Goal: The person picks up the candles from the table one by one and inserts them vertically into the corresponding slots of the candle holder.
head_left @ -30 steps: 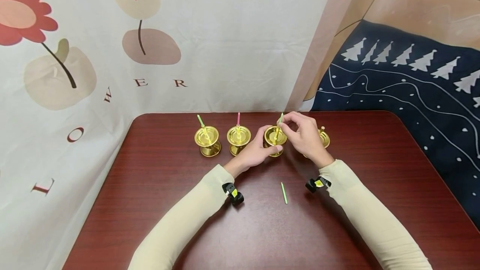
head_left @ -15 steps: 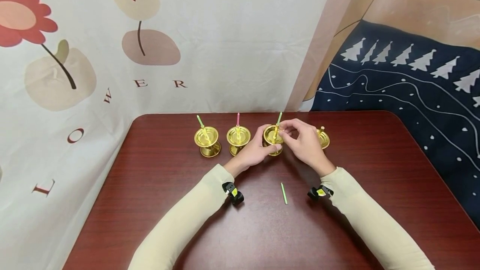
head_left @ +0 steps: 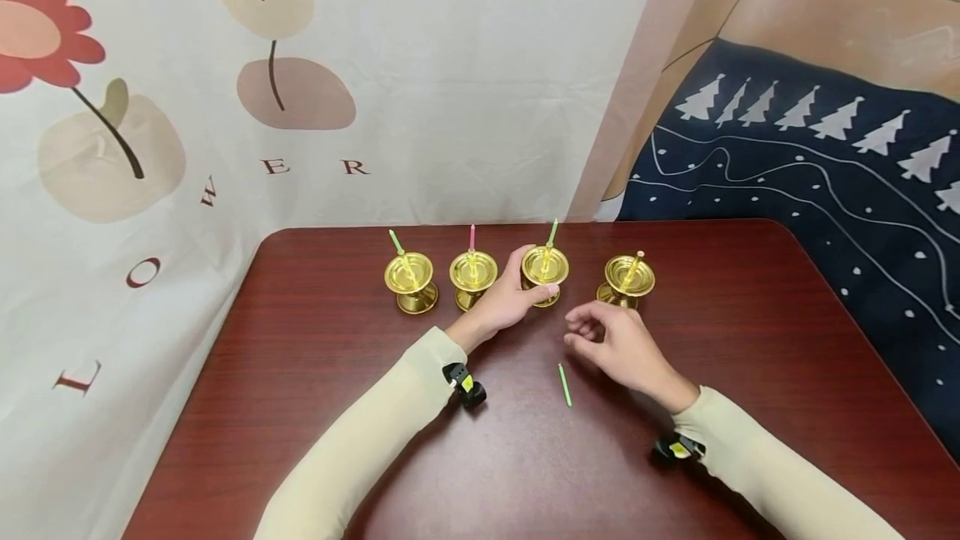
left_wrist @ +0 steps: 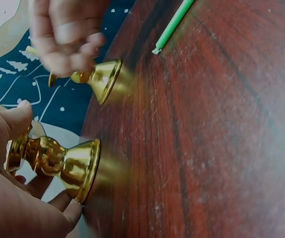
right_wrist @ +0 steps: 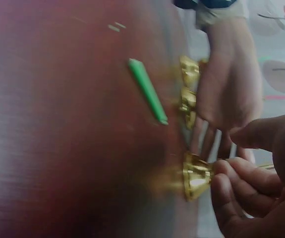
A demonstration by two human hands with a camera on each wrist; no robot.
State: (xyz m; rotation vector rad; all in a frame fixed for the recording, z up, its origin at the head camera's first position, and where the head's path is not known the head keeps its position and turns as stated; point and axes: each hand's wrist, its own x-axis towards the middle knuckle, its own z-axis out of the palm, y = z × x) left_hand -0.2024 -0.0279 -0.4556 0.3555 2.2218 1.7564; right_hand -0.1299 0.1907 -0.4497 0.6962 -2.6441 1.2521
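Note:
My left hand [head_left: 506, 303] grips a brass candle holder [head_left: 545, 266], its thumb at the near side of the dish. A thin green candle [head_left: 553, 232] stands in that holder, leaning slightly right. In the left wrist view, the fingers wrap the waist and base of the brass holder [left_wrist: 80, 166]. My right hand [head_left: 626, 350] hovers over the table with loosely curled fingers and nothing between them. Just left of it lies a loose green candle [head_left: 565, 385], seen larger in the right wrist view as a green stick [right_wrist: 148, 91].
To the left stand two brass holders, one with a green candle [head_left: 397, 241] and one with a pink candle [head_left: 472, 238]. Another brass holder [head_left: 630, 277] with a bare upright socket stands at right. The dark red table [head_left: 315, 373] meets a printed cloth [head_left: 465, 90] at the back.
My right hand has let go of the third holder's candle and come back toward the front, uncovering the right holder. My left hand keeps its grip on the same candle holder.

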